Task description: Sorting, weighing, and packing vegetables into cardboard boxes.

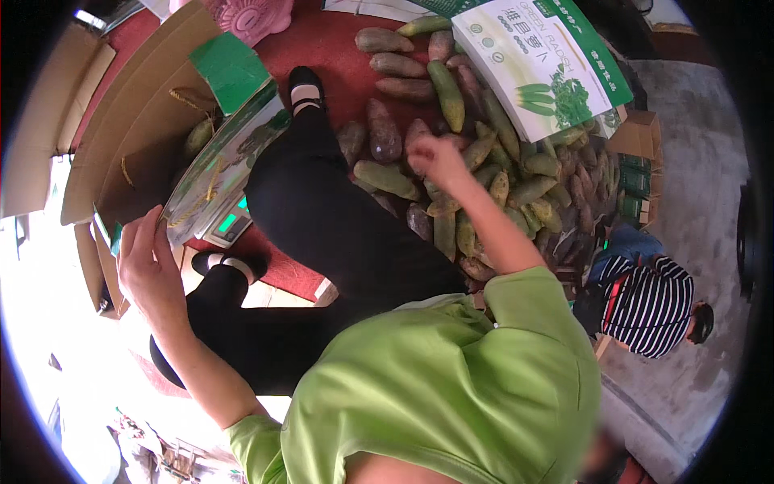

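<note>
Creased green shirt (pixel 435 379), right hand (pixel 436 163) near tapered radishes (pixel 481 150)

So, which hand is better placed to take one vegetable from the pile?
Probably the right hand: it is at the pile of vegetables, though blur hides whether it touches one. The left hand is at the edge of the open carton, and a black-trousered leg lies between it and the pile.

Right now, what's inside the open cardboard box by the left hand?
At least one greenish radish shows inside the open cardboard box, plus yellow rope along its wall. The printed side and shadow hide the bottom; can't tell what else is there.
</note>
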{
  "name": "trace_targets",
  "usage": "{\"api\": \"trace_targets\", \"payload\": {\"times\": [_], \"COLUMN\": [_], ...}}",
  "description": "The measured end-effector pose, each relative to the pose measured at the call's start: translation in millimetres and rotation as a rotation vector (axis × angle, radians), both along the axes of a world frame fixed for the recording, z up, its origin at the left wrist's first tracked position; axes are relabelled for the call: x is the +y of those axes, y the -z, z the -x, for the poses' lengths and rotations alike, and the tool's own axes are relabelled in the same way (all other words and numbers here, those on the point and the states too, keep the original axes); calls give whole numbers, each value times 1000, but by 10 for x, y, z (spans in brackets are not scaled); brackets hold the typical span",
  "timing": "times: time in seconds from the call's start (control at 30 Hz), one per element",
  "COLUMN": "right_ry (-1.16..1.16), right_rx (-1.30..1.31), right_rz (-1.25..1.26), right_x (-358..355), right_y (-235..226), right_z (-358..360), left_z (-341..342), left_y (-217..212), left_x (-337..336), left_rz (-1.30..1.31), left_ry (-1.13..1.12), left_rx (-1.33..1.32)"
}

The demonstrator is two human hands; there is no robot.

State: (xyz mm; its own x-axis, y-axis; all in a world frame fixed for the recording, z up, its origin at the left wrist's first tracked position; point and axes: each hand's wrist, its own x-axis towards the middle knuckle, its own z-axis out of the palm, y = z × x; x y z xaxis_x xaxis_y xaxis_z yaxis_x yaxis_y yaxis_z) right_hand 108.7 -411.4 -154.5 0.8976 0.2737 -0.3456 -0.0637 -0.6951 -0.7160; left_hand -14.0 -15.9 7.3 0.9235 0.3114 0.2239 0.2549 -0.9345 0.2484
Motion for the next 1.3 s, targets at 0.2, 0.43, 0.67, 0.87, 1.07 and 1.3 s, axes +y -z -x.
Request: {"api": "trace_targets", "payload": {"times": [0.2,0.43,0.67,0.87,1.07,1.3], "right_ry": [-25,-201,-351,-291,-158,191], "right_rx": [37,-146,-131,-78,-130,-47], "right_rz": [163,427,559,584,366,-557], "right_x": [-151,206,318,361,199,473], "right_y": [707,942,1353,1422,1263,214], "right_z": [573,395,335,331,241,-416], "left_z": [5,-35,-23,14,18,50], "left_y": [36,31,-56,-68,-106,-107], "left_x": [40,26,-17,-4,2,36], "left_rz": [24,-13,2,17,58,51], "left_ry": [-1,-13,11,27,59,59], "left_rx": [-7,-33,-109,-107,-107,-119]}}
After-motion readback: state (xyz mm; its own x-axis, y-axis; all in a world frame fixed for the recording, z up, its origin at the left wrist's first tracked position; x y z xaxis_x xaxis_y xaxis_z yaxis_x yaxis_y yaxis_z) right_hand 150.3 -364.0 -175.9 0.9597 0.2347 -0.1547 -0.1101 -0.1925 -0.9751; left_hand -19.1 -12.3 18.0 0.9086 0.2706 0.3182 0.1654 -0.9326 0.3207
